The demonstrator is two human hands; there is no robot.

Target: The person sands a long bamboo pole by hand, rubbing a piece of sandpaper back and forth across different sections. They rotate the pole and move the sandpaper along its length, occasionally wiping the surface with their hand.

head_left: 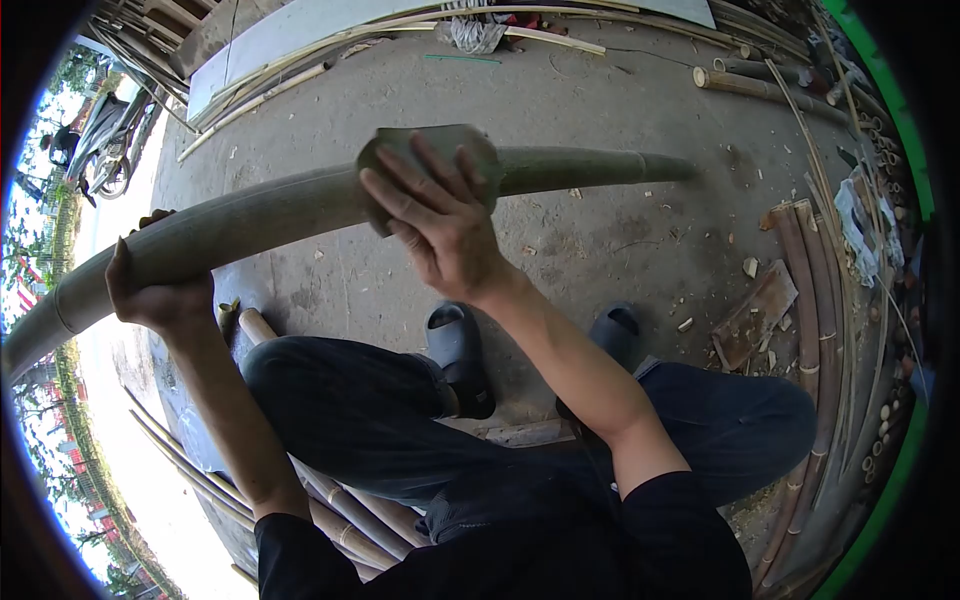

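A long, thick greenish bamboo pole (270, 213) crosses in front of me, from the left edge to right of centre. My left hand (165, 290) is wrapped round its left part from below, with fingertips showing above the pole. Over the middle of the pole, my right hand (440, 215) presses a grey-green cloth or pad (385, 160) onto its upper side, fingers lying over the pad. The pad hides the part of the pole beneath it. The pole's right end is over the concrete floor.
Thick bamboo poles (770, 92) lie at the upper right, and brown ones (826, 330) at the right. A flat slab (752, 318) lies among chips on the floor (600, 240). More poles (375, 520) are beside my left leg. A motorbike (110, 145) stands outside at the left.
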